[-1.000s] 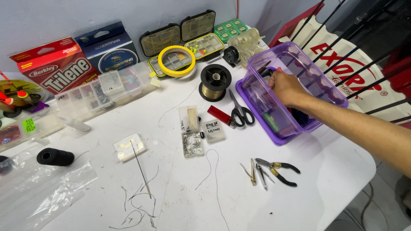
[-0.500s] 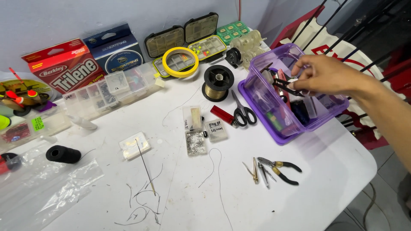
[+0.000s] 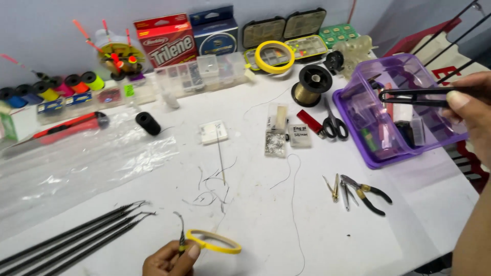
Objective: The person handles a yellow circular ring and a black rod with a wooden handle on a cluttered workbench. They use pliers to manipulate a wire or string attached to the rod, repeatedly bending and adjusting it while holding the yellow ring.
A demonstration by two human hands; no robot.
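**Thin snips and a skinny rod tip, both fiddly to hold**

Right hand [image 3: 473, 110] pinches black snips [image 3: 414, 96] by the rear end, hovering over the purple bin [image 3: 376, 158]. They look light, stiff and slick, so grip near the pivot. Left hand [image 3: 171, 258], well in front of the bin, pinches a thin rod tip [image 3: 180, 232] with a yellow tape ring [image 3: 214, 241]; that tip looks fragile, go gentle.

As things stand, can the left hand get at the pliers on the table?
Probably not straight away. The left hand already pinches a yellow tape ring and a thin dark rod tip. The pliers lie well off to its right, with bare table between, so the path itself looks open.
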